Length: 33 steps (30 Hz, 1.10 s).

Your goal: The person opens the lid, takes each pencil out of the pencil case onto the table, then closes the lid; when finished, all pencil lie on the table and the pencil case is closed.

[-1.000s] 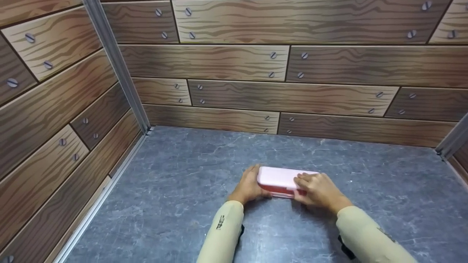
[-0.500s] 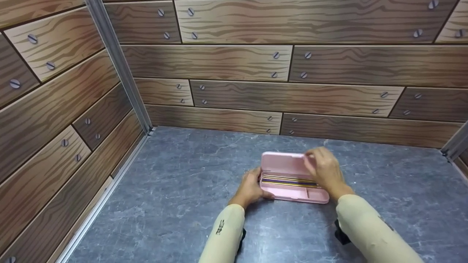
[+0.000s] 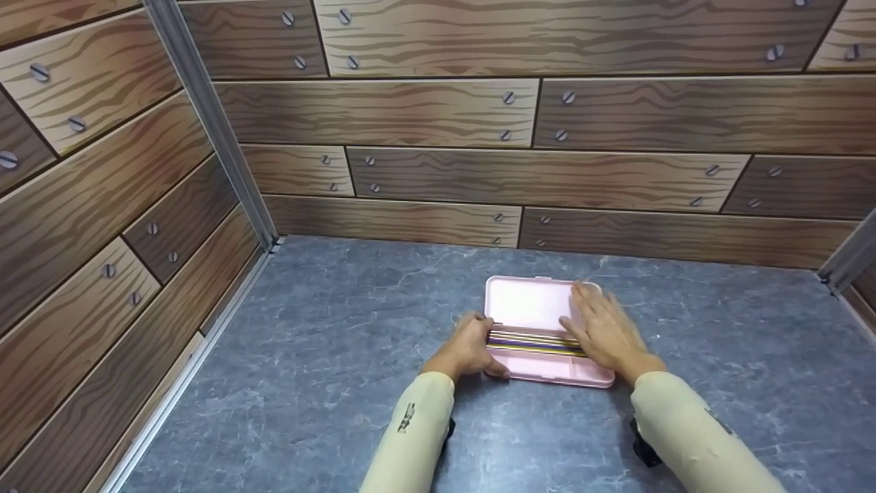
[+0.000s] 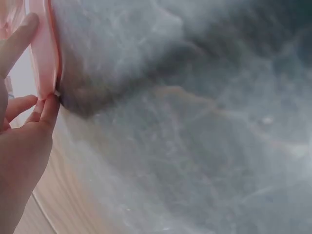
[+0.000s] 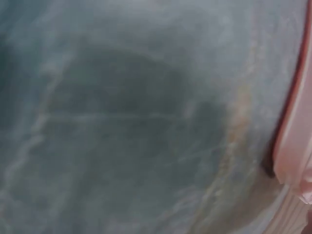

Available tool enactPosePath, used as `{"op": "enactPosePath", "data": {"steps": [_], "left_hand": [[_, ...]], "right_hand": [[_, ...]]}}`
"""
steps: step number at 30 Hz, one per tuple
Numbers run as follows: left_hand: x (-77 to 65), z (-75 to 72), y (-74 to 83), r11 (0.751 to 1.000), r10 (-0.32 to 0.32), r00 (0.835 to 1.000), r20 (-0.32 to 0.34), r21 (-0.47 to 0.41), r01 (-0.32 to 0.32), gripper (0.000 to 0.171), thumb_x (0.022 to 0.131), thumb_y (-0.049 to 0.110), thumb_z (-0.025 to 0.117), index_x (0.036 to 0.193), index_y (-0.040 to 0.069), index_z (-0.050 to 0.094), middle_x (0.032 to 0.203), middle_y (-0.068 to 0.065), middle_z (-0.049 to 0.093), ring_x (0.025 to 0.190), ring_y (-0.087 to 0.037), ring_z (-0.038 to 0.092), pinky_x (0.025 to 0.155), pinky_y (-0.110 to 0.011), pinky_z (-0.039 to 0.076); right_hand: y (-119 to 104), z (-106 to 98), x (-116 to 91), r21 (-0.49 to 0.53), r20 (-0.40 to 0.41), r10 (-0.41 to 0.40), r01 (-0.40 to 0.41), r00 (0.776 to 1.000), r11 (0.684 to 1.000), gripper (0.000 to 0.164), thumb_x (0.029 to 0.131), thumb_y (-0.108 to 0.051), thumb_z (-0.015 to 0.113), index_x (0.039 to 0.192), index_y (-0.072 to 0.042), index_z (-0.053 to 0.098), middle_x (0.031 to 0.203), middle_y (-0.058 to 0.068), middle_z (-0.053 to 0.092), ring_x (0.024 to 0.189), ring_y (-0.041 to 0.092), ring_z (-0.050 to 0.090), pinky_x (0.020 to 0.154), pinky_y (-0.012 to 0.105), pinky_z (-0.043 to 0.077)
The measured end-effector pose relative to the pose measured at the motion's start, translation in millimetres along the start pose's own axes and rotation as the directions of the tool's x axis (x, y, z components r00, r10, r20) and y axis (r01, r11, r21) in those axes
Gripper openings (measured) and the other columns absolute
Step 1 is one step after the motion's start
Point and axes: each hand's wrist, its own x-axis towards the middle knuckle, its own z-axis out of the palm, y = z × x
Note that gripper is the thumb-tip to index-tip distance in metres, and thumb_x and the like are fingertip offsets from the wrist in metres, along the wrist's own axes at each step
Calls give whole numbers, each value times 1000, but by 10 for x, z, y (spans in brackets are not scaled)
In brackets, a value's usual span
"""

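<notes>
A pink pencil case (image 3: 537, 367) lies open on the grey surface, its lid (image 3: 525, 301) folded back away from me. Several pencils (image 3: 527, 342) lie side by side along the hinge side of the tray. My left hand (image 3: 469, 348) holds the left end, thumb at the front corner and fingers toward the back. The left wrist view shows its fingertips at the edge of the case (image 4: 45, 58). With fingers extended, my right hand (image 3: 608, 334) rests on the right part of the lid. In the right wrist view, only the case's end (image 5: 296, 141) shows.
The marbled grey tabletop (image 3: 342, 329) runs to a wood-patterned back wall (image 3: 424, 171) and a matching left wall (image 3: 102, 274). Metal corner posts (image 3: 212, 123) stand at the sides.
The lid has swung up from closed and back until it lies folded open, exposing the pencils. My right hand moved back with it and its fingers straightened; the left stayed at the left end.
</notes>
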Motion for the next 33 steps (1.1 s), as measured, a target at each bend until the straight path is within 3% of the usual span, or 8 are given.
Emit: {"op": "enactPosePath", "data": {"steps": [4, 10, 13, 16, 20, 23, 26, 33], "left_hand": [[-10, -24, 44, 999, 7, 1000, 26, 51, -8, 70, 58, 24, 100, 119, 5, 71, 125, -9, 54, 115, -22, 52, 106, -36, 46], [-42, -27, 80, 997, 18, 999, 42, 70, -21, 63, 57, 24, 100, 109, 2, 73, 115, -8, 53, 103, -18, 49, 101, -34, 49], [-52, -22, 87, 998, 15, 999, 45, 64, -18, 64, 56, 24, 100, 110, 2, 73, 114, -8, 53, 102, -18, 49, 101, -35, 49], [-60, -22, 96, 999, 0, 999, 45, 54, -2, 66, 56, 24, 100, 112, 2, 72, 116, -8, 52, 104, -18, 49, 102, -36, 48], [-69, -26, 112, 999, 14, 999, 34, 48, -16, 67, 59, 25, 99, 115, 1, 71, 121, -10, 51, 110, -21, 48, 105, -39, 47], [-79, -22, 117, 999, 25, 999, 26, 45, -26, 69, 60, 25, 99, 118, 1, 70, 123, -12, 51, 115, -24, 48, 107, -40, 46], [-88, 2, 113, 999, 16, 1000, 23, 39, -17, 72, 60, 24, 98, 122, 2, 70, 127, -14, 51, 119, -26, 48, 109, -41, 45], [-92, 57, 82, 1000, 23, 1000, 6, 16, -23, 77, 60, 24, 99, 127, 2, 67, 132, -17, 50, 122, -29, 49, 111, -42, 43]], "right_hand": [[-14, -6, -54, 32, 148, 23, -28, 989, 999, 82, 106, -55, 33, 156, 8, 18, 165, 26, 14, 153, 45, 10, 123, 61, 8], [-31, -33, -115, 54, 224, 46, -60, 973, 997, 88, 104, -60, 32, 156, 8, 16, 165, 27, 10, 153, 46, 7, 123, 60, 6], [-43, -71, -136, 63, 164, 32, -43, 986, 997, 79, 105, -54, 38, 152, 9, 31, 161, 29, 23, 151, 47, 18, 123, 59, 12], [-63, -120, -168, 64, -22, -15, 16, 1000, 998, 54, 102, -37, 55, 136, 6, 56, 145, 29, 52, 139, 46, 43, 117, 57, 31], [-78, -161, -243, 25, -225, -112, 120, 968, 992, 21, 90, -15, 73, 104, 0, 71, 101, 17, 71, 99, 36, 67, 89, 51, 54], [-76, -164, -313, 37, -194, -145, 155, 970, 987, 14, 85, -10, 77, 96, -3, 74, 86, 6, 68, 79, 21, 63, 73, 42, 55], [-72, -168, -382, 91, -118, -145, 156, 982, 984, 10, 84, -8, 77, 94, -4, 76, 83, 2, 65, 74, 13, 57, 67, 36, 52], [-73, -216, -422, 160, -43, -175, 180, 984, 971, 13, 87, -3, 73, 99, -2, 78, 88, 5, 68, 81, 20, 63, 72, 39, 53]]}}
